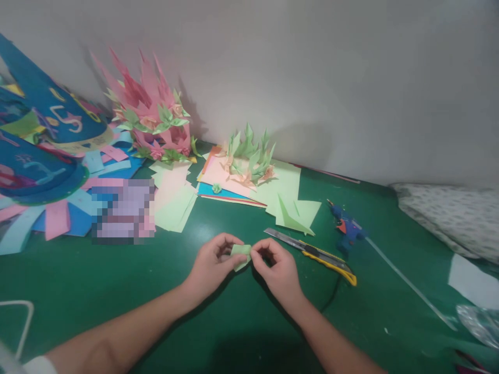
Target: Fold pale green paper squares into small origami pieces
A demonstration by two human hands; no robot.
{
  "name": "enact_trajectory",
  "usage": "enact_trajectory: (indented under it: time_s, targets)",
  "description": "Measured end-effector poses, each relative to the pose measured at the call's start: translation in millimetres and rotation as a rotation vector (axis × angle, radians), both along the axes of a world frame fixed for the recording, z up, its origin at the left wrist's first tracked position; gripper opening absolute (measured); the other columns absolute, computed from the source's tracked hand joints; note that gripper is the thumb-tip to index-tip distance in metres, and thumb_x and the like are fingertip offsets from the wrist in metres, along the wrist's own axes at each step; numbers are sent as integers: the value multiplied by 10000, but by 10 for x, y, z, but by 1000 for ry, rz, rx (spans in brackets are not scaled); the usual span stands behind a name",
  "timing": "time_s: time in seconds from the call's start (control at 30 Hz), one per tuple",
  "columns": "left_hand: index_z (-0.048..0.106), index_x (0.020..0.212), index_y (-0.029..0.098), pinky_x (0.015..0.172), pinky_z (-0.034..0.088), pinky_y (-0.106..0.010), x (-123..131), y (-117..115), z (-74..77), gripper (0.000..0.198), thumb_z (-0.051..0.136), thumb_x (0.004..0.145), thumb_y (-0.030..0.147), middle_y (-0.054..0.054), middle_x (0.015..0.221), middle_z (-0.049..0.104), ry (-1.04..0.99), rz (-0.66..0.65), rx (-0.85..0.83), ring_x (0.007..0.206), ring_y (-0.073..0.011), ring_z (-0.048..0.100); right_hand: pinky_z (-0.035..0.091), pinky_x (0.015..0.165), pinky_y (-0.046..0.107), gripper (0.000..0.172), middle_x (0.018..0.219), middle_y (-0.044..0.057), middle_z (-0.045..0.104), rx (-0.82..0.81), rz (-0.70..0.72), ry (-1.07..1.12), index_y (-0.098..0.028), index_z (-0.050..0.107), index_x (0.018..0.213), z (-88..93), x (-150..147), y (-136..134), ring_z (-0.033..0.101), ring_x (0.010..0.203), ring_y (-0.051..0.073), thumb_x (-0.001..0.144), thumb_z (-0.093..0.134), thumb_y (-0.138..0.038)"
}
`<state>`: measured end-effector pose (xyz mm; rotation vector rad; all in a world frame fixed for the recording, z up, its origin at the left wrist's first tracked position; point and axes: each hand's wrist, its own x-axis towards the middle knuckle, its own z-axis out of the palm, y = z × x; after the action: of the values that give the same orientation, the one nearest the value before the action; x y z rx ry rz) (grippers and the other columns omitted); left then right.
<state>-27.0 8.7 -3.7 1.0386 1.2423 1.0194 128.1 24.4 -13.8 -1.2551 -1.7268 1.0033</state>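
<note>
Both hands meet over the green table [156, 291], pinching one small folded piece of light green paper [240, 255]. My left hand [212, 267] grips its left side with curled fingers. My right hand [275, 267] pinches its right edge between thumb and fingertips. The paper is held just above the table surface.
A yellow utility knife [315, 254] lies right of my hands, a blue glue gun [348, 228] with its cord beyond it. Light green paper sheets [173, 200], a green and pink origami cluster [249, 158], a pink spiky paper piece [150, 114] and blue cones [42, 130] stand behind.
</note>
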Motion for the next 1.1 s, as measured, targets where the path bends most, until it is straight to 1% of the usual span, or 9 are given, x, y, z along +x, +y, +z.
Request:
enact_trajectory:
  time_s: [0.1,0.2,0.33,0.43,0.53,0.73,0.87,1.0,1.1]
  targets:
    - [529,854,164,616,436,-216,-15,17,-1,235,644,681,274,12,745,565,-84,26,-37,692,-110,545,447,599,233,26,696,4,586,72,40,-3,-179,573,760,12,7,-1,545,623,125,756,548,-174]
    - [541,867,165,641,436,-222,-24,31,13,256,647,675,297,5,770,570,-106,56,-61,731,-121,554,449,657,257,52,749,15,616,142,74,-23,-197,606,777,26,10,4,565,691,143,760,565,-169]
    - [559,837,160,595,412,-203,-18,36,26,224,626,693,318,11,743,564,-92,61,-65,671,-103,531,444,689,280,86,743,17,637,158,72,-37,-213,626,734,30,5,14,578,727,158,784,563,-182]
    - [547,820,153,545,381,-189,-12,36,4,215,626,693,308,23,697,533,-56,66,-55,599,-81,484,440,700,289,95,744,18,633,166,81,-33,-213,628,722,27,2,17,574,728,159,788,565,-185]
    - [535,820,155,517,360,-183,-9,33,-26,197,615,702,290,33,676,507,-2,67,-9,556,-68,437,440,710,284,96,757,19,629,133,72,-22,-207,619,708,23,3,11,574,747,159,786,567,-188]
    - [523,832,164,538,373,-177,-1,0,-13,148,586,724,243,21,744,520,72,74,63,578,-64,426,456,674,257,64,773,23,633,15,45,15,-192,609,731,5,5,-6,583,732,151,778,567,-198]
    - [522,826,170,493,349,-167,1,-15,-13,115,568,734,221,25,740,503,75,53,80,551,-56,401,467,643,254,68,740,27,632,-38,31,35,-179,610,730,9,-2,-15,584,688,150,767,573,-222]
    - [511,833,175,490,352,-170,-5,-19,-40,105,554,746,218,26,727,486,72,19,76,558,-61,418,474,629,247,73,697,19,622,-79,29,38,-172,603,718,26,-13,-13,578,649,141,759,576,-226]
    - [513,820,177,488,356,-169,-4,-21,-40,98,560,742,214,25,734,490,69,27,88,558,-59,425,475,621,237,64,699,18,617,-94,44,59,-169,594,725,33,-19,-9,576,648,136,757,572,-219]
